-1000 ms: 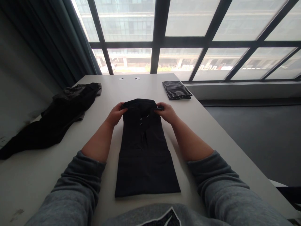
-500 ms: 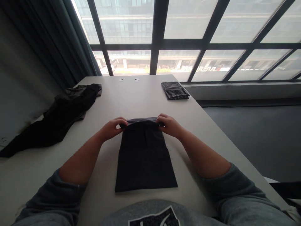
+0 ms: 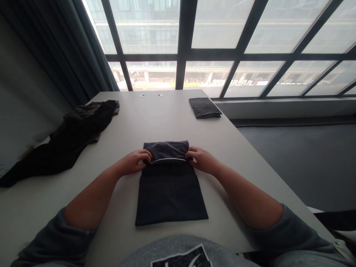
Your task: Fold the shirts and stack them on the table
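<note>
A dark garment (image 3: 171,196), folded into a rectangle, lies on the white table (image 3: 161,126) in front of me. Its far end is turned over toward me, showing a greyer side and a thin white line along the turned edge. My left hand (image 3: 139,160) pinches the left corner of this flap. At the right corner, my right hand (image 3: 198,158) has its fingers closed on the same edge. Both hands are level with each other, and the fingertips partly hide the cloth they grip. Which kind of garment it is I cannot tell.
Loose dark clothes (image 3: 69,141) lie in a heap along the table's left side. A folded striped black cloth (image 3: 205,108) rests near the far right corner. Two round cable-hole covers (image 3: 160,95) sit near the back edge. Tall windows and a dark curtain (image 3: 63,44) stand beyond.
Both hands have drawn the garment's far edge toward me and down onto the cloth. More of the grey side and the white line now show.
</note>
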The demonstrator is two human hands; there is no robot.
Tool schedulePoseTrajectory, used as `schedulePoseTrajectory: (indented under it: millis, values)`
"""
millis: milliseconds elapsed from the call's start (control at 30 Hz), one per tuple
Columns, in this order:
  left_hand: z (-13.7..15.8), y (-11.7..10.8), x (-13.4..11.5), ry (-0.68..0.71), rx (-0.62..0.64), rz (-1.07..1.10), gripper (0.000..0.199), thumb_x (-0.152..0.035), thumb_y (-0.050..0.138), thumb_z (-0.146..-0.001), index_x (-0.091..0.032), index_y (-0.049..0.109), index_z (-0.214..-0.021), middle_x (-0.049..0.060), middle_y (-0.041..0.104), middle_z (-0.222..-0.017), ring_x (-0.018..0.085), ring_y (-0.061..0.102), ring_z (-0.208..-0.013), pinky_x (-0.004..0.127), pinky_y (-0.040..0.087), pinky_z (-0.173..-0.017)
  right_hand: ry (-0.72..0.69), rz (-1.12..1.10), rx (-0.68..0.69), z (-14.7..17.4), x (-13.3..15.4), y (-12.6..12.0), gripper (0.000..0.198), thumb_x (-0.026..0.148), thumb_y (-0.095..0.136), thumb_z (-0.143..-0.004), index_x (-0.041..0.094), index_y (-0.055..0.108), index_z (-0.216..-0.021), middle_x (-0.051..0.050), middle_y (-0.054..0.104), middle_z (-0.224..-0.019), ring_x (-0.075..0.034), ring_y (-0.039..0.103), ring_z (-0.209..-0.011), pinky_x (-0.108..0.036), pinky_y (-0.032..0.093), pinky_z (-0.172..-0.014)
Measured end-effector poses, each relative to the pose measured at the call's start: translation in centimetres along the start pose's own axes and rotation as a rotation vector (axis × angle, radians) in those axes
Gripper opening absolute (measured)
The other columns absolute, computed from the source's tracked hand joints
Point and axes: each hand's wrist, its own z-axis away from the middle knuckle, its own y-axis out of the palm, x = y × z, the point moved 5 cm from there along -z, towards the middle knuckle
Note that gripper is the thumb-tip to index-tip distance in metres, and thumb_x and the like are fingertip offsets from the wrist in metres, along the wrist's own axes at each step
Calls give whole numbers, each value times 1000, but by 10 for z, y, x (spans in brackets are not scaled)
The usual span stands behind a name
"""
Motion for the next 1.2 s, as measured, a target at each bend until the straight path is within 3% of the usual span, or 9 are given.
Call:
schedulePoseTrajectory:
  millis: [233,367,467,567,667,800,900,1000,1200]
  values:
    - [2,0,-10,29,115,-107,15,-17,67,-88,-25,77,-97,6,69,-130,24,63,-119,39,45,-111,-13,-1,98,6,0,0,32,3,64,-83,21,77,-107,-6,73,-109,-20,70,-87,-29,53,-79]
    - [2,1,-14,36,164,-85,10,-31,71,-93,-27,79,-96,5,70,-129,24,63,-119,37,46,-110,2,-30,55,8,0,-3,37,-1,58,-82,21,77,-107,-4,76,-102,-19,70,-84,-28,51,-77]
    - [-9,-3,-17,25,84,-55,22,-41,63,-100,-26,77,-103,5,73,-120,23,66,-113,35,49,-105,59,-63,-19,4,-3,-9,29,4,59,-85,20,76,-103,-3,75,-92,-17,67,-76,-28,51,-74]
    - [-34,-5,-17,-62,-77,-108,31,-41,50,-105,-24,76,-109,6,76,-115,23,69,-108,37,52,-102,153,-54,-198,-12,-5,-19,21,10,59,-91,19,76,-98,-5,75,-97,-19,69,-83,-29,53,-81]
    - [-62,8,-19,-143,-153,-251,37,-40,48,-105,-25,74,-126,7,72,-135,27,65,-125,44,48,-112,233,-21,-293,-38,-2,-19,27,9,55,-93,18,77,-104,-9,76,-110,-21,71,-98,-31,54,-93]
    - [-80,43,-22,-244,-77,-420,55,-47,50,-105,-29,54,-156,8,45,-169,34,40,-155,56,31,-126,288,38,-86,-64,1,14,43,13,49,-98,15,70,-136,-13,69,-140,-24,64,-128,-35,46,-115]
    - [-75,63,-22,-289,-9,-472,65,-56,48,-105,-32,41,-165,7,26,-178,36,22,-163,60,19,-130,326,128,131,-61,-4,43,57,31,45,-106,15,48,-161,-13,42,-169,-30,33,-159,-51,25,-130]
    - [-67,70,-19,-341,19,-482,73,-63,46,-104,-35,31,-169,7,16,-179,37,16,-165,64,14,-130,420,182,216,-51,-14,55,70,49,37,-109,17,28,-171,-9,17,-178,-31,12,-166,-60,11,-132]
    - [-57,67,-18,-498,33,-462,87,-70,43,-101,-28,17,-173,8,13,-179,40,11,-165,70,10,-129,586,183,224,-47,-24,55,84,64,31,-107,15,14,-174,-9,4,-179,-31,3,-166,-57,5,-132]
